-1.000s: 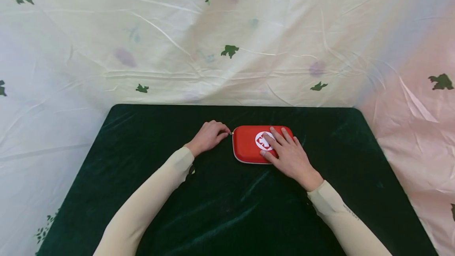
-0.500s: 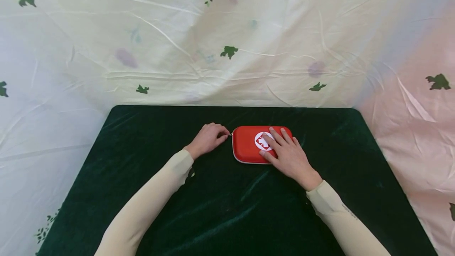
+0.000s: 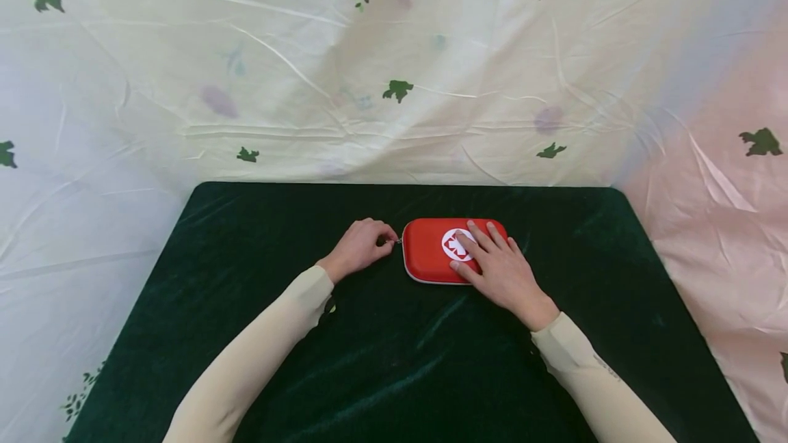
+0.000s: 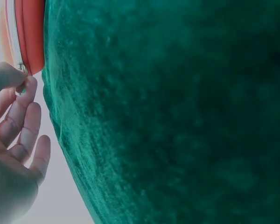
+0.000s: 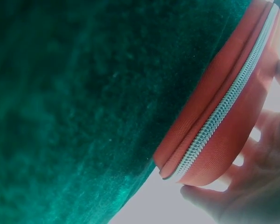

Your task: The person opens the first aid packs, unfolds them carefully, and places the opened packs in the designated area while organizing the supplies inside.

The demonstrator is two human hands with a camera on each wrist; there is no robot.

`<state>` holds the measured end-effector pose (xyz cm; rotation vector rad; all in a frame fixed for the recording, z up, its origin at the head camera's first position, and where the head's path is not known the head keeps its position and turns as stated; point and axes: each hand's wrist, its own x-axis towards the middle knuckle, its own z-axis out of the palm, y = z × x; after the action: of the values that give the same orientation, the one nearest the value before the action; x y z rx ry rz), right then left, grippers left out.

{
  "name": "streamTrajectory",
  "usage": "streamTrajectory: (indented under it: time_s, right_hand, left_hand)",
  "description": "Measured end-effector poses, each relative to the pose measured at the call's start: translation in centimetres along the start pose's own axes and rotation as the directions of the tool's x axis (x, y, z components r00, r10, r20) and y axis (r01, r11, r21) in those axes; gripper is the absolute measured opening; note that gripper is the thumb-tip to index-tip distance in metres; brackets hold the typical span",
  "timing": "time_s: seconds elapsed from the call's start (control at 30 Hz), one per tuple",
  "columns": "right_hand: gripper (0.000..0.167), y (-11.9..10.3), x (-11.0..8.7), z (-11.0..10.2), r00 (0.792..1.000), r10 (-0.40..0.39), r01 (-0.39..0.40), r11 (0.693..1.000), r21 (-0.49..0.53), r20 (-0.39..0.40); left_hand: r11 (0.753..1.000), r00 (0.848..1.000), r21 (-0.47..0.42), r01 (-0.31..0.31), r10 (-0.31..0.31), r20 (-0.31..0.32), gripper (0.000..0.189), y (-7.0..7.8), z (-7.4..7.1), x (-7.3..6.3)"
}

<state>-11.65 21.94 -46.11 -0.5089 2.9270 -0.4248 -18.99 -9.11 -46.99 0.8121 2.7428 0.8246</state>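
On my head feed I log a creased, pale cloth backdrop (image 3: 369, 135) at 12 o'clock, printed with green leaves (image 3: 397, 90); whitish-blue at 9, pink at 3. Dark green velvety tablecloth (image 3: 394, 388) spreads toward 6.

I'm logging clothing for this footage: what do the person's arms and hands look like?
The left sleeve and right sleeve are long and cream, with pale cuffs at the wrists. A small dark marking near the right cuff is too small to read. A dark object shows partly beneath the left cuff. The left hand and right hand show no gloves or rings.
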Motion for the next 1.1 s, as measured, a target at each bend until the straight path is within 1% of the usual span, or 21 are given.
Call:
streamTrajectory:
  time_s: [0.23,0.5,0.8,1.1]
  right_hand:
    - [0.074,0.0,-0.1,0.0,1.0,0.002,-0.002,1.0,-0.002,0.0]
    - [0.075,-0.1,0.0,-0.1,1.0,0.008,-0.008,1.0,-0.009,0.01]
    - [0.075,-0.1,0.2,-0.1,1.0,0.003,-0.003,1.0,0.001,0.016]
    - [0.075,-0.1,0.1,-0.1,1.0,0.003,-0.003,1.0,-0.002,0.018]
  left_hand:
    - [1.0,1.0,-0.012,-0.013,0.013,-0.004,0.019,0.2,0.2,-0.5]
    - [0.999,0.999,-0.007,-0.045,0.045,-0.009,0.019,0.3,0.4,-0.9]
    - [0.999,0.999,0.013,-0.031,0.031,0.016,0.019,0.8,0.4,-1.3]
    - [0.999,1.0,-0.009,-0.031,0.031,-0.001,0.019,1.0,0.7,-2.1]
